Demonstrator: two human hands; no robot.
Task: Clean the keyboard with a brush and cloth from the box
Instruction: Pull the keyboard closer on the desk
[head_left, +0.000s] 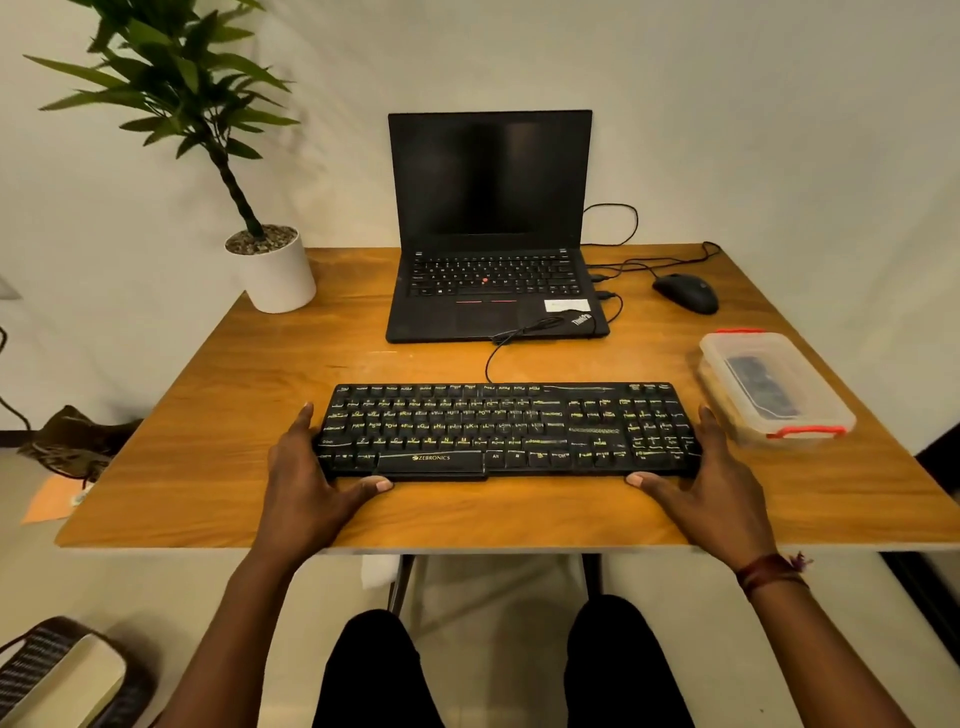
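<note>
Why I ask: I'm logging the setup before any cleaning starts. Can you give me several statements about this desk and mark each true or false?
1. The left hand and the right hand touch opposite ends of the keyboard. True.
2. The box has its lid off. False: the box has its lid on, with a red clip at each end.
3. The laptop shows an open document. False: the laptop screen is dark.
4. The mouse lies to the right of the laptop. True.
5. A brush lies across the keyboard. False: nothing lies on the keys, and no brush or cloth is out.
</note>
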